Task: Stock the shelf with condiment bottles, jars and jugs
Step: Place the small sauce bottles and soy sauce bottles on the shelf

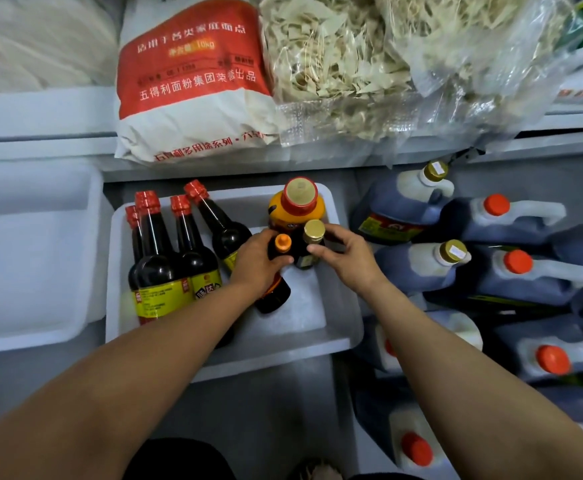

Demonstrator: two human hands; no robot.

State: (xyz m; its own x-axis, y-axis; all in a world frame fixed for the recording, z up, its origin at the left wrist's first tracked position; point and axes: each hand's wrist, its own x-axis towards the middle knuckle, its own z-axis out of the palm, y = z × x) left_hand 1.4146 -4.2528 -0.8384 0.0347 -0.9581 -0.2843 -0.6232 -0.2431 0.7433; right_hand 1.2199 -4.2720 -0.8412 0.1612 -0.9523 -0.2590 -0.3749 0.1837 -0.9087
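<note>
Both forearms reach forward and down from the bottom edge of the view into a white tray [335, 320] on a lower shelf. The left hand [255, 263] comes in at a slant from the lower left, knuckles up, its fingers and thumb curled round the shoulder of a dark bottle with an orange cap [282, 244], which leans back toward the person inside the tray. The right hand [347, 256] comes in from the lower right with the wrist nearly straight; its thumb and fingertips are bent round a small gold-capped bottle [312, 244] standing just right of the orange-capped one, though how firmly they pinch it cannot be told. Behind these two in the tray stands a wide jar with a red-rimmed gold lid [298, 202]. Along the tray's left side stand red-capped soy sauce bottles [160, 258]. Right of the tray are dark jugs [511, 237] with orange or gold caps. Above the tray, on the upper shelf, sits a red and white flour sack [193, 81] beside clear bags of pale dried strips [345, 64].
</note>
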